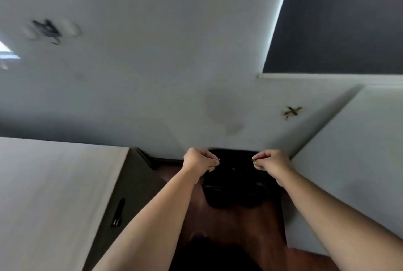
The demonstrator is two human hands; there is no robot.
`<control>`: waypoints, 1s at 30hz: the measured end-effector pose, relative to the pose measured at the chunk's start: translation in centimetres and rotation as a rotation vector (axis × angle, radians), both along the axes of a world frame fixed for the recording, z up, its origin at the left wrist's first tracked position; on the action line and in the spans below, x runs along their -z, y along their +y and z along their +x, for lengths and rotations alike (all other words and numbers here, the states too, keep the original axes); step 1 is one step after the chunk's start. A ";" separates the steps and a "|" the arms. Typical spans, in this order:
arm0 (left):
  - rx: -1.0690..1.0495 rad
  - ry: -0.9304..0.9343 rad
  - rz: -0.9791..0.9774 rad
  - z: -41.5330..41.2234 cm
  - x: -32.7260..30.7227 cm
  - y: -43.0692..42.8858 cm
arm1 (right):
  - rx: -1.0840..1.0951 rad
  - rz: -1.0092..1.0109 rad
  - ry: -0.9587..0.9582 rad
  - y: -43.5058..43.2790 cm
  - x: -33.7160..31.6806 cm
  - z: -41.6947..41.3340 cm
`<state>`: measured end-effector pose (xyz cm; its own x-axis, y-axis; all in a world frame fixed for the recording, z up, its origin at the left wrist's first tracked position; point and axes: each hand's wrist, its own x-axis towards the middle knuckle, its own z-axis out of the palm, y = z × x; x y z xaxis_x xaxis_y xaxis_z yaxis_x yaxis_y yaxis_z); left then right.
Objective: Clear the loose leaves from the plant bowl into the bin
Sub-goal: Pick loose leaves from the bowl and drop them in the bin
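Observation:
A black bin (234, 185) with a dark liner stands on the floor against the wall, and both my hands are over its opening. My left hand (199, 162) hovers above the bin's left rim with thumb and fingers pinched together. A tiny speck shows at its fingertips, too small to identify. My right hand (271, 161) is above the right rim, pinching a small yellowish leaf scrap (254, 163). Dark bits lie inside the bin. The plant bowl is out of view.
A pale wooden cabinet top (54, 183) is on the left, with a dark side panel and a black handle (118, 213). A white panel (349, 161) stands on the right. Reddish-brown floor (235, 227) lies below the bin, and the grey wall (163, 74) is stained.

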<state>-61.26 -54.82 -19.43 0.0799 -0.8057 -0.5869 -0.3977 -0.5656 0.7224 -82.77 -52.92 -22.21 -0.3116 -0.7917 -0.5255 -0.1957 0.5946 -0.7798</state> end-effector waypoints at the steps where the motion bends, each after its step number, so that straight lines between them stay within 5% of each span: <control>1: 0.016 -0.033 0.020 -0.3 1.4 0.0 | 0.016 0.024 0.009 0.2 1.3 -0.5; 9: 0.083 -0.138 0.245 -0.9 12.3 0.4 | 0.125 0.258 0.031 2.0 11.0 -1.3; 15: -0.073 0.057 0.274 -2.7 16.1 -3.7 | 0.234 0.212 -0.044 -1.9 14.7 -0.5; 17: -0.046 0.139 0.292 -3.6 15.8 -5.4 | 0.218 0.209 -0.055 -3.0 14.6 -0.4; 23: 0.223 -0.119 0.215 -2.9 12.1 -6.9 | 0.088 0.252 0.109 -3.6 11.6 -1.2; 30: 0.195 -0.312 0.056 3.2 2.0 -4.4 | -0.285 0.091 0.238 -6.2 2.0 3.9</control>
